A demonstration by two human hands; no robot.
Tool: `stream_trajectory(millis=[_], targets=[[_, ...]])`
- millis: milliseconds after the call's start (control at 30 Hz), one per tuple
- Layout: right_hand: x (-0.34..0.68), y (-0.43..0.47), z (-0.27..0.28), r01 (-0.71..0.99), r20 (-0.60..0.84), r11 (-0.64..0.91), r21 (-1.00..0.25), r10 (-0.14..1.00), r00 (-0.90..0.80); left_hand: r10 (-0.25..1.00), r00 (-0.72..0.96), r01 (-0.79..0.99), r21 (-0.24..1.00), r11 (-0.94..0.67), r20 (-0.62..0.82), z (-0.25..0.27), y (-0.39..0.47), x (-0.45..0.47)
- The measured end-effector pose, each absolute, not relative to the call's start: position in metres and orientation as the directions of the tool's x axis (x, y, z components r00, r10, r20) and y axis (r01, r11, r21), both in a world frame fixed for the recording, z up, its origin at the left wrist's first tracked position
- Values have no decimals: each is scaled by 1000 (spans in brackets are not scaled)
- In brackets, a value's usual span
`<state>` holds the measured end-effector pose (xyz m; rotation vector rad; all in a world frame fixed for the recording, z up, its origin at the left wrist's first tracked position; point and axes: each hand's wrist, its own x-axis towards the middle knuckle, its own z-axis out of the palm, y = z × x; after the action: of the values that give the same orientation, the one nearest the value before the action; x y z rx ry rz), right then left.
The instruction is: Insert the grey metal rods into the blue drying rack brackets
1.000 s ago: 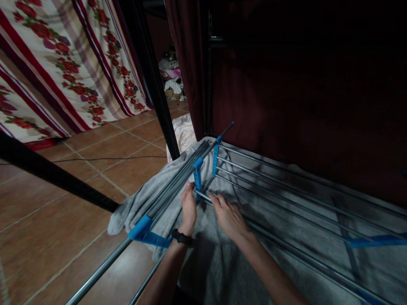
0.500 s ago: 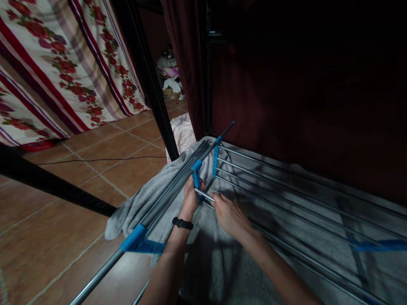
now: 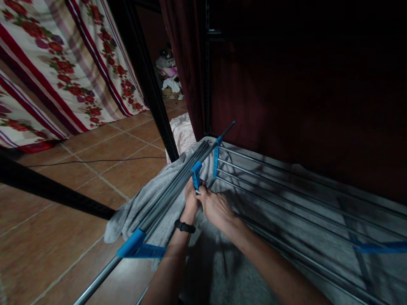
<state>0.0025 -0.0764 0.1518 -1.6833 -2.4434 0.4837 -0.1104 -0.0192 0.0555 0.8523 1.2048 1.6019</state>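
My left hand [image 3: 191, 199], with a black band on the wrist, is closed around the lower part of a blue plastic bracket [image 3: 196, 171]. That bracket sits on a grey metal tube of a drying rack. My right hand [image 3: 216, 207] is closed against the bracket's lower end, fingers on a metal rod [image 3: 197, 192]. Only a short bit of the rod shows; the rest is hidden by my hand. Close by on the left lies a bundle of grey rods [image 3: 171, 190]. Another blue bracket [image 3: 140, 245] is on the tube nearer me.
More rack rods [image 3: 280, 169] run rightward from a blue slotted bracket [image 3: 216, 161] to another blue piece [image 3: 380, 246]. Beneath lies a grey blanket [image 3: 127, 212]. A black metal post [image 3: 149, 80] and a dark bar [image 3: 57, 186] stand left, over tiled floor [image 3: 111, 148].
My right hand has moved left, up to the bracket and my left hand, and less of the rod shows between them. My left hand has stayed on the bracket.
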Motion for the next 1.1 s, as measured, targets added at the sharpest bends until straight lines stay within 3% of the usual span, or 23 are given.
stream_trajectory(millis=[133, 300, 667, 800, 1100], targets=[[6, -74, 152, 875, -65, 339, -345, 922, -382, 932, -356, -117, 985, -123, 74, 62, -22, -107], [10, -68, 151, 849, -84, 309, -429, 922, -378, 917, -386, -76, 988, -136, 97, 67, -23, -104], [10, -71, 134, 894, -80, 317, -317, 930, -358, 932, -358, -190, 974, -125, 50, 67, -20, -97], [14, -67, 122, 901, -140, 280, -332, 929, -341, 955, -297, -282, 956, -81, -7, 57, -18, -98], [15, -65, 103, 887, -172, 280, -367, 917, -360, 960, -264, -304, 953, 7, -91, 34, -14, -98]])
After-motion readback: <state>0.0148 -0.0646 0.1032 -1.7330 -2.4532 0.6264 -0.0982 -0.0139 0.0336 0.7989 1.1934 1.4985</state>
